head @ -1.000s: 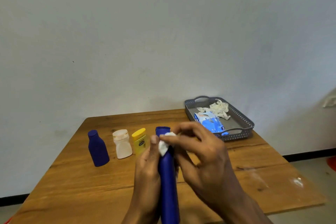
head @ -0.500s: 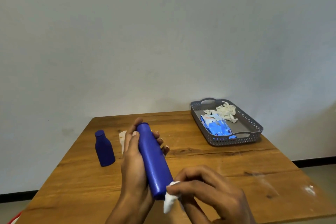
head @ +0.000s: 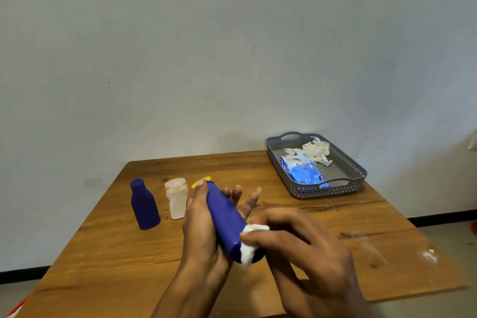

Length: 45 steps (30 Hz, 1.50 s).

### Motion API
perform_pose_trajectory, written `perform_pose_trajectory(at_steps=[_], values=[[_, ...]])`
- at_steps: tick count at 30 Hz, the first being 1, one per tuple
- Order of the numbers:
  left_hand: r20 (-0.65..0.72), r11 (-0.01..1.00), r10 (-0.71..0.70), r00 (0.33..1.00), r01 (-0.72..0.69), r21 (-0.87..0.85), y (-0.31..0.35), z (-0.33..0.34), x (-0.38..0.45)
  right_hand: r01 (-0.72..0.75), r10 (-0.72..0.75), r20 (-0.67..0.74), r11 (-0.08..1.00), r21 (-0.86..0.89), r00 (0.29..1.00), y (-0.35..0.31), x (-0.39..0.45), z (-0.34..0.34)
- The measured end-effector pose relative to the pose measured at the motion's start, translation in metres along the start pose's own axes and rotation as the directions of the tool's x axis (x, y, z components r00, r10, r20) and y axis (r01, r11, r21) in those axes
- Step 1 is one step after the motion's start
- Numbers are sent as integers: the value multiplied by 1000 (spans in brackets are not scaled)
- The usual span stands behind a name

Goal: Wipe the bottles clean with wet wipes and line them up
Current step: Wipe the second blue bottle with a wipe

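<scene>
Left hand point(head: 204, 227) grips smooth cylindrical blue bottle point(head: 225, 219); right hand point(head: 307, 248) presses crumpled wipe point(head: 249, 241).

A plain room, likely in a home: a bare pale grey-blue painted wall point(head: 232, 46) with a black skirting strip point(head: 438, 218) meets a grey floor point(head: 451, 237). A brown wooden table point(head: 103, 253) stands against the wall, and a white wall socket point(head: 473, 141) shows at the right edge.

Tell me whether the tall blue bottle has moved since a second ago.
Yes. The tall blue bottle has tipped from upright, now leaning toward the white bottle.
</scene>
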<state>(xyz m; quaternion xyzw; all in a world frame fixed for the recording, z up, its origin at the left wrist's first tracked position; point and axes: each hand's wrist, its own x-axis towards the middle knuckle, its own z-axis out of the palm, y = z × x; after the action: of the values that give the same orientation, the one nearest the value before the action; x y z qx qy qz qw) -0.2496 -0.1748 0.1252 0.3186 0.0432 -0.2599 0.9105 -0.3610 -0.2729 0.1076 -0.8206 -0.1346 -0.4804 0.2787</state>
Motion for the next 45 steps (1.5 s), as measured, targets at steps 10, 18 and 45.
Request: perform_pose_trajectory(at_steps=[10, 18, 45], values=[[-30, 983, -85, 996, 78, -168, -10, 9, -4, 225, -224, 37, 928, -298, 974, -1, 3, -8], [-8, 976, -99, 995, 96, -197, 4, 5, -7, 239, -210, 127, 924, -297, 969, 7, -9, -8], [419, 969, -95, 903, -13, 247, -15, -17, -12, -595, 660, 248, 370, 713, 709, 17, -3, 20]])
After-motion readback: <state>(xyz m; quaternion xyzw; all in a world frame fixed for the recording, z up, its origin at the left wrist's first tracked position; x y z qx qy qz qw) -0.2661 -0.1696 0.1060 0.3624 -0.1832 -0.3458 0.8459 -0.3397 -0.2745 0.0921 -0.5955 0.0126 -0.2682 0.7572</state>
